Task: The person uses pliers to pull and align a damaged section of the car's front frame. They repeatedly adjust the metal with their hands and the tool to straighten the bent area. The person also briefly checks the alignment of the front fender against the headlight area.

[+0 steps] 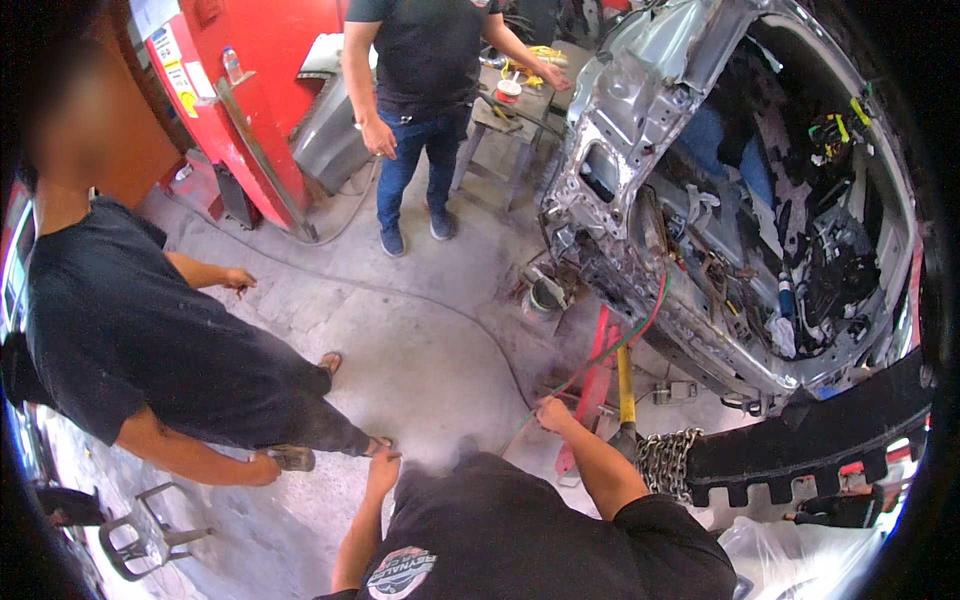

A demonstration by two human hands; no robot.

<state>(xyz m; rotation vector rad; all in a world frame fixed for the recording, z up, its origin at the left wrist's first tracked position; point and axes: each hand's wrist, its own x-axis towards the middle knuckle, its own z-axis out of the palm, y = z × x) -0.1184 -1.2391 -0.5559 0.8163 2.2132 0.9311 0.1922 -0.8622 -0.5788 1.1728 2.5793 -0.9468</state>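
Observation:
My left hand [383, 467] is raised in front of my waist, close to the foot of the person on the left; its fingers are small and partly turned away. On the right, my right hand [553, 413] is closed in a fist beside a thin red-and-green hose [618, 345]. The hose comes down from the stripped car body [610, 165] and passes right by my knuckles. Whether my fingers wrap round it is hidden. Under the hose, red metal legs [592, 385] and a yellow bar [627, 385] stand beside a hanging chain [668, 462].
At left, a person in dark clothes [170, 330] holds a small brownish block [293, 459]. Another person [420, 60] stands beyond, near a worktable [500, 130]. A dark hose [370, 287] crosses the floor. A bucket [545, 297] stands by the car; a stool [150, 530] lies at lower left.

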